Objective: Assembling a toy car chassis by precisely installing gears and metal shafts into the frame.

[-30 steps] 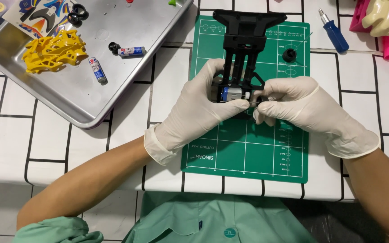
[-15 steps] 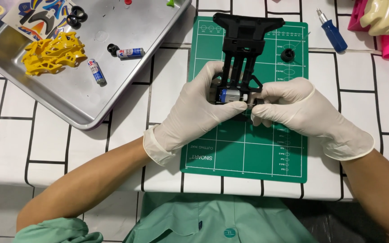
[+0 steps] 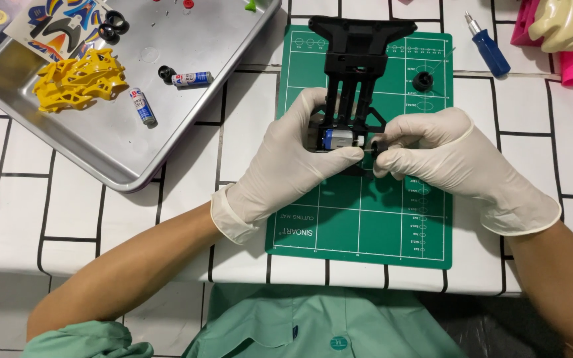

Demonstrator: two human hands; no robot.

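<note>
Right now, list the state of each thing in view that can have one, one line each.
left hand: gloved, gripping the black chassis
right hand: gloved, fingertips pinching at the motor's end
black chassis: flat on the green mat
small motor: lying in the chassis
screwdriver: lying untouched
batteries: loose in the metal tray

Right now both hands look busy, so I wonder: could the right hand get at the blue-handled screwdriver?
Probably yes. The blue-handled screwdriver lies on open table beyond the right hand, nothing between, though that hand pinches a small part at the black chassis.
</note>
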